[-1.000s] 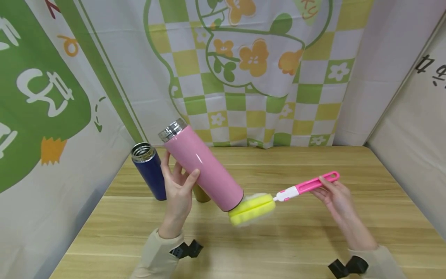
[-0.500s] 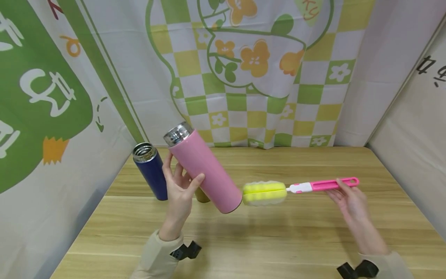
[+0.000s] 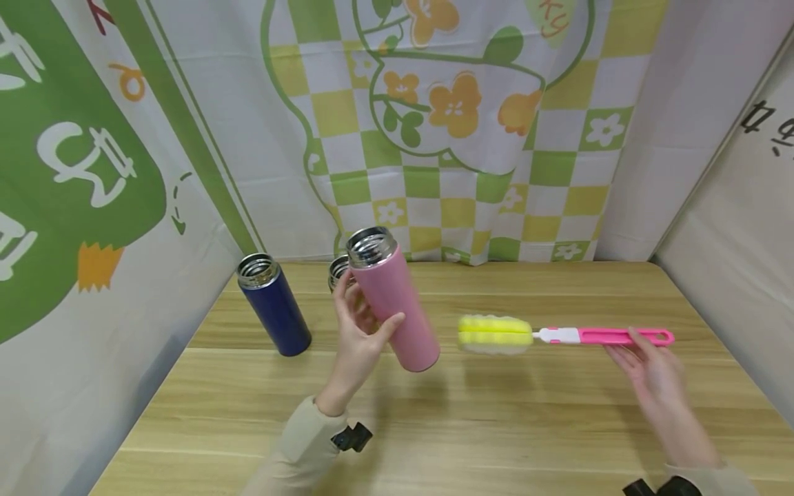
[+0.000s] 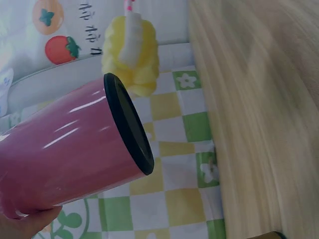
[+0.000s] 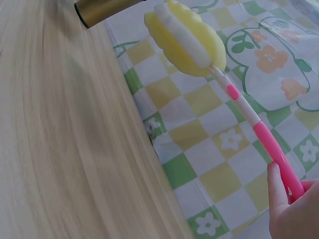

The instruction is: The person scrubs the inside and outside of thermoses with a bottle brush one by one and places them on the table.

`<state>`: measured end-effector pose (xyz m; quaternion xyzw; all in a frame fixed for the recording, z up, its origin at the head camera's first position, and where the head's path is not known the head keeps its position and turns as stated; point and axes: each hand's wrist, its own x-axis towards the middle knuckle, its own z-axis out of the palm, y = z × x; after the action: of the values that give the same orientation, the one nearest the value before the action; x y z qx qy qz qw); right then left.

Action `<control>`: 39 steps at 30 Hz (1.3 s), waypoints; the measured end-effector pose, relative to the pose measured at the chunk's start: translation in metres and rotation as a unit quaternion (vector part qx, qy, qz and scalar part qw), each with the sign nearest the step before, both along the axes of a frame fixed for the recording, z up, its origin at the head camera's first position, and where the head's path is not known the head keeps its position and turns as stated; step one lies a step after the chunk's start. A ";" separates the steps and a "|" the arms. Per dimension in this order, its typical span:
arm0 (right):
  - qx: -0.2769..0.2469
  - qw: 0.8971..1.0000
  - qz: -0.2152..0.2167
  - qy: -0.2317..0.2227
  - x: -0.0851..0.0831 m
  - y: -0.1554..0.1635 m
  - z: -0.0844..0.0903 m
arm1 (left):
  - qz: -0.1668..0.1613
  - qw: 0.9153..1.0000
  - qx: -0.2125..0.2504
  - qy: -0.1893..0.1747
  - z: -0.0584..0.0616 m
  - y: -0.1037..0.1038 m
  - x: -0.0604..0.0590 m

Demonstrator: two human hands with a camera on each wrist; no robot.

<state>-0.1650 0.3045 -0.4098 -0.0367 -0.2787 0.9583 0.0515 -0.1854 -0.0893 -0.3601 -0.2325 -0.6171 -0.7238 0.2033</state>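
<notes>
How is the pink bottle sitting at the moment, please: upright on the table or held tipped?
Held tipped. The left hand holds the pink bottle clear of the table, its steel mouth leaning up and to the left, its base lower right.

Three flasks can be counted: one pink flask [image 3: 393, 303], one dark blue flask [image 3: 273, 305] stood on the table, and a third flask [image 3: 338, 270], mostly hidden behind the pink one, with a gold body in the right wrist view. Just one sponge brush [image 3: 561, 335] is seen. Two hands are counted, and one wooden table [image 3: 496, 427].
</notes>
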 end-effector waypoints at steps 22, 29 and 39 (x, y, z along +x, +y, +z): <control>-0.022 0.998 0.025 -0.047 0.015 0.033 -0.015 | 0.060 0.991 -0.106 -0.054 -0.017 0.038 -0.034; -0.027 0.997 0.033 -0.057 0.016 0.038 -0.019 | 0.057 0.987 -0.137 -0.057 -0.040 0.045 -0.051; -0.016 0.996 0.041 -0.073 0.017 0.039 -0.022 | 0.064 0.984 -0.162 -0.041 -0.059 0.052 -0.061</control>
<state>-0.1484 0.3433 -0.4315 -0.0956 -0.2674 0.9588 -0.0093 -0.2468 -0.0375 -0.4193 -0.1925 -0.7477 -0.6084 0.1837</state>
